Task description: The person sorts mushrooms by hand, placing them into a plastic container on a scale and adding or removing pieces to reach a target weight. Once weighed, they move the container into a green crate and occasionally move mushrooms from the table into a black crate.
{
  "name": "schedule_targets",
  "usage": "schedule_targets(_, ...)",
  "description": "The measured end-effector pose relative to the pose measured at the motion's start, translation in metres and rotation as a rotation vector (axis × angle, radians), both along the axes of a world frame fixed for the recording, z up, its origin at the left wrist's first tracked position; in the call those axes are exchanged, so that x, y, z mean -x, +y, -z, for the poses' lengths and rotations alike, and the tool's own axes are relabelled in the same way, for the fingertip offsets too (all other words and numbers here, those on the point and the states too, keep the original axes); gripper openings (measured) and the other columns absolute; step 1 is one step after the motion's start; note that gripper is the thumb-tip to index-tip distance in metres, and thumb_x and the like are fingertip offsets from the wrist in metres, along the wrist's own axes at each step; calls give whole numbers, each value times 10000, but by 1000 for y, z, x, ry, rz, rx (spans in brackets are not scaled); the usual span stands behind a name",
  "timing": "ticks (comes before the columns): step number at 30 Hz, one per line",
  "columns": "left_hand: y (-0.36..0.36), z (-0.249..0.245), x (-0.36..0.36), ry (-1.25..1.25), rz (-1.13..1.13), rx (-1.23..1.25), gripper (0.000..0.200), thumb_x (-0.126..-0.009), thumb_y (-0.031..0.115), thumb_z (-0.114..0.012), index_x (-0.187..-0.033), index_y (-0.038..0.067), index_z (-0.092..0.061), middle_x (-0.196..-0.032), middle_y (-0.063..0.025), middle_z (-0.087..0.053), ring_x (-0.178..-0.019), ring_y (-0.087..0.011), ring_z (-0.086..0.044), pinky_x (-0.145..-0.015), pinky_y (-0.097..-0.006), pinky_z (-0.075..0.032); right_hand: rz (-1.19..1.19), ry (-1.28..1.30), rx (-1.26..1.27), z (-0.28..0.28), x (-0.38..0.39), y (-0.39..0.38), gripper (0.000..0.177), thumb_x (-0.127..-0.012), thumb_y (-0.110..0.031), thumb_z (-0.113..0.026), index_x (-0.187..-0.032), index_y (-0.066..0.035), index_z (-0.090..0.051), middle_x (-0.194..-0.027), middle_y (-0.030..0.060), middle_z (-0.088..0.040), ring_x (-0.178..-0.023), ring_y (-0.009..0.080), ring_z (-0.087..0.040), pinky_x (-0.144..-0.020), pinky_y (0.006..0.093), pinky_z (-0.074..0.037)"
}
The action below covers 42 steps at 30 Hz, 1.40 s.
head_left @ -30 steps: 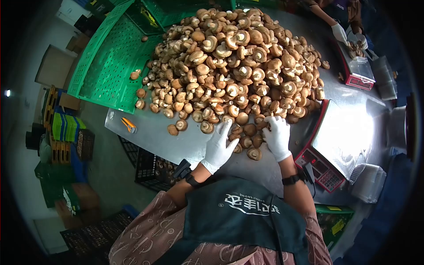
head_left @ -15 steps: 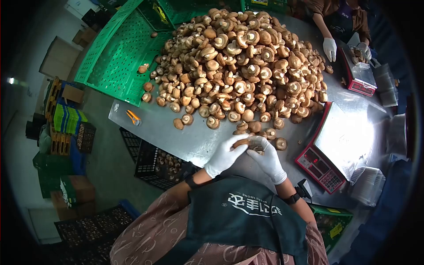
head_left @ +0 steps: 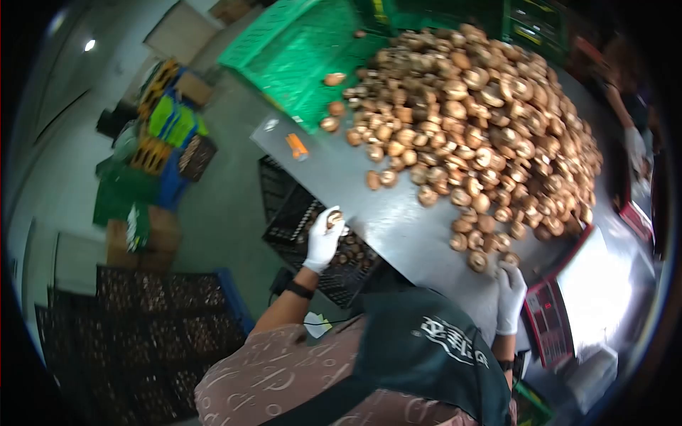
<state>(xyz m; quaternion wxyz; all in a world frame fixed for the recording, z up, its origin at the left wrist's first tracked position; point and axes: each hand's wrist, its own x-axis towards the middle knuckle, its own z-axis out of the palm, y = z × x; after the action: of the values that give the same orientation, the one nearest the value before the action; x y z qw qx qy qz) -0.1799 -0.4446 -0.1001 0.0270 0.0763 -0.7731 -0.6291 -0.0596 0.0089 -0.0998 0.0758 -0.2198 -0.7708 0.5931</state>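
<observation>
My left hand (head_left: 323, 243), in a white glove, holds a shiitake mushroom (head_left: 334, 219) between thumb and fingers. It is above a black plastic crate (head_left: 280, 234) beside the table, with several mushrooms (head_left: 349, 252) lying in that crate. My right hand (head_left: 510, 298), also gloved, is low over the metal table at the near edge of a large shiitake mushroom pile (head_left: 476, 121). Its fingers are curled together, close to a loose mushroom (head_left: 478, 261); what they hold, if anything, is hidden.
A green crate (head_left: 284, 53) lies on its side at the table's far left. Orange-handled scissors or a similar tool (head_left: 297, 146) rest near the left table edge. A red weighing scale (head_left: 550, 323) stands to the right. A co-worker's gloved hand (head_left: 634, 145) shows at upper right.
My hands have parted: the left moved left, off the table and over the black crate, with a mushroom; the right stayed by the pile. The view has turned left.
</observation>
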Motion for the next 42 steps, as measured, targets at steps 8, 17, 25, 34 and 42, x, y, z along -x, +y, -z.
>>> schedule_targets(8,-100,82,-21,61,-10,915,602,-805,288,-822,-1305,36,-603,-1211,-213,-658,-1093,-342,-648,-975,-433,-524,50,3,-78,-2,0,7,127,-928,-20,-649,-1023,49,-696,-939,82,-715,-889,148,-657,-851,291,-514)
schedule_targets(17,33,8,15,236,217,818,131,-922,138,-643,-902,31,-716,-906,-162,-692,-851,-360,-664,-775,-429,-531,151,-15,58,10,-3,6,163,-971,-52,-632,-1090,41,-695,-948,46,-716,-885,104,-647,-831,248,-504)
schedule_targets(25,225,21,84,586,676,852,459,-910,142,-621,-1365,146,-556,-1360,-102,-575,-906,-306,-697,-749,-401,-587,147,-58,112,5,-7,-6,151,-979,-62,-620,-1063,36,-699,-918,57,-722,-835,104,-645,-790,264,-517)
schedule_targets(34,245,19,93,490,704,738,473,-890,135,-707,-1329,56,-551,-1212,-168,-568,-893,-323,-649,-787,-415,-546,176,-46,40,-2,-13,-5,149,-972,-56,-621,-1062,37,-696,-898,64,-722,-820,114,-647,-785,276,-522)
schedule_targets(42,227,2,70,251,643,406,447,-875,124,-727,-1286,17,-586,-1072,-172,-610,-818,-279,-623,-759,-389,-523,168,-43,59,-10,-3,-10,150,-971,-54,-624,-1063,37,-698,-892,68,-723,-820,115,-646,-785,273,-520)
